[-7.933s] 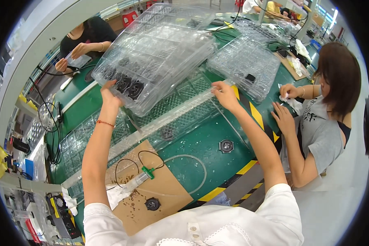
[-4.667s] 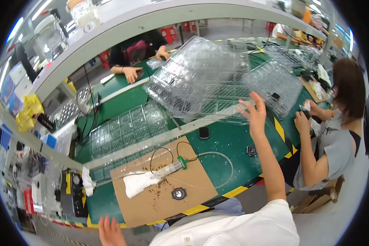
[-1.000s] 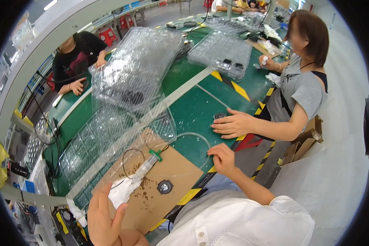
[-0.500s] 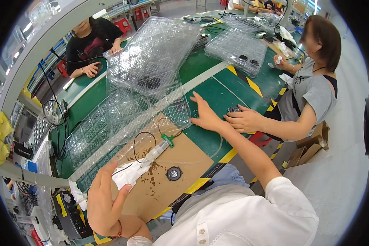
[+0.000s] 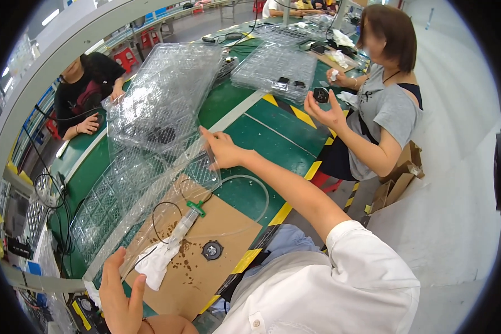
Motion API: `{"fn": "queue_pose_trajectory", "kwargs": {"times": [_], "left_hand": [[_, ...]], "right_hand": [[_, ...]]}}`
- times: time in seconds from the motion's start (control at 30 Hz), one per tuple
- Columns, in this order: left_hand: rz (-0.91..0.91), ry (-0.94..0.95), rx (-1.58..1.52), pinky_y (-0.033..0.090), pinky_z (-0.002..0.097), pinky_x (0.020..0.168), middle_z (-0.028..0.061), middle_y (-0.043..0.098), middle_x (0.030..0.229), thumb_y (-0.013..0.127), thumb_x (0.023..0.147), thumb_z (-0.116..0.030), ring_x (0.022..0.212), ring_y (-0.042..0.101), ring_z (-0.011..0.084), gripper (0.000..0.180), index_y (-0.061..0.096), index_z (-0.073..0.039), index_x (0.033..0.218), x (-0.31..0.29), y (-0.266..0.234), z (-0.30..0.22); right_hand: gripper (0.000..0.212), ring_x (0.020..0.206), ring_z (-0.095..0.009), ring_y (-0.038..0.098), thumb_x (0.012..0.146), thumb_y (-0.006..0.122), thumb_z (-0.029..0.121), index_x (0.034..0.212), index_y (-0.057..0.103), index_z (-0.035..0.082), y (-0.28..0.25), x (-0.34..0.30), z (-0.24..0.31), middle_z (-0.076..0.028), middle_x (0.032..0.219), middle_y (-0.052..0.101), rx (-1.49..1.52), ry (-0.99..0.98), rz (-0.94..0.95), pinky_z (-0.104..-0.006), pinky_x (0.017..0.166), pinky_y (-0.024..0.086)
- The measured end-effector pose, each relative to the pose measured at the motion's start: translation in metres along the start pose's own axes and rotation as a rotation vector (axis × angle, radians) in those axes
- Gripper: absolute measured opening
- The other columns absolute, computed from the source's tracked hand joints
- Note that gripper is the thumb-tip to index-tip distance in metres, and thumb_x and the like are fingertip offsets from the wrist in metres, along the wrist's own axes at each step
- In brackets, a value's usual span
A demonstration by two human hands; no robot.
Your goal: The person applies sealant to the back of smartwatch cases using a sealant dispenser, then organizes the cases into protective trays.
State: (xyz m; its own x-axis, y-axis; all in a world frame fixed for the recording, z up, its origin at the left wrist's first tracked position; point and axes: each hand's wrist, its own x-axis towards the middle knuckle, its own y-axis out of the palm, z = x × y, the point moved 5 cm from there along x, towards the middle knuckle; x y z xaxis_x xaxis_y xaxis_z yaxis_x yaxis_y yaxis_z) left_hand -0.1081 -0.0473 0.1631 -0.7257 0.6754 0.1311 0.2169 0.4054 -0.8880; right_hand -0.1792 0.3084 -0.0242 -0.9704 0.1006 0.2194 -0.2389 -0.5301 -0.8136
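My right hand point(image 5: 227, 150) is at the right edge of a clear plastic tray point(image 5: 192, 167), its fingers and thumb closed around that edge. My left hand point(image 5: 121, 300) is open at the lower left, thumb apart from the fingers, close to the left side of a brown cardboard sheet point(image 5: 234, 225). On the cardboard lie a round black part point(image 5: 212, 250) with a shiny centre, a white cloth point(image 5: 153, 267), and a clear syringe-like tube point(image 5: 181, 227) with a green fitting point(image 5: 195, 208). Dark spots mark the cardboard around them.
More clear trays point(image 5: 167, 78) are piled beyond my right hand, and another stack point(image 5: 275, 67) stands farther back. A co-worker at the right holds a black round part point(image 5: 321, 94); another person sits across the green table point(image 5: 261, 131). A thin hose point(image 5: 268, 195) curves beside the cardboard.
My right hand has come onto the tray's edge and its fingers have closed in. The co-worker at the right has lifted the black part off the table. The whole view has shifted.
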Motion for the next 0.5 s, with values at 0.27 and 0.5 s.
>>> {"fn": "queue_pose_trajectory", "kwargs": {"times": [0.27, 0.5], "left_hand": [[-0.002, -0.031, 0.011, 0.041, 0.0378, 0.086, 0.0182, 0.055, 0.112, 0.055, 0.084, -0.024, 0.099, 0.054, 0.0313, 0.043, 0.047, 0.003, 0.116, 0.001, 0.0, 0.0], [0.011, 0.021, -0.007, 0.041, 0.0369, 0.087, 0.0196, 0.054, 0.112, 0.056, 0.084, -0.019, 0.099, 0.054, 0.0318, 0.041, 0.046, 0.004, 0.116, 0.007, 0.005, 0.003]], "right_hand": [[0.103, 0.094, -0.034, 0.05, 0.054, 0.073, 0.025, 0.136, 0.017, 0.0, -0.063, -0.039, -0.057, -0.013, 0.095, 0.06, -0.159, 0.16, -0.306, -0.0422, 0.088, 0.038], [0.102, 0.097, -0.036, 0.05, 0.053, 0.073, 0.021, 0.135, 0.017, -0.004, -0.15, -0.132, -0.15, -0.017, 0.096, 0.058, -0.322, 0.608, -0.675, -0.0444, 0.087, 0.04]]}}
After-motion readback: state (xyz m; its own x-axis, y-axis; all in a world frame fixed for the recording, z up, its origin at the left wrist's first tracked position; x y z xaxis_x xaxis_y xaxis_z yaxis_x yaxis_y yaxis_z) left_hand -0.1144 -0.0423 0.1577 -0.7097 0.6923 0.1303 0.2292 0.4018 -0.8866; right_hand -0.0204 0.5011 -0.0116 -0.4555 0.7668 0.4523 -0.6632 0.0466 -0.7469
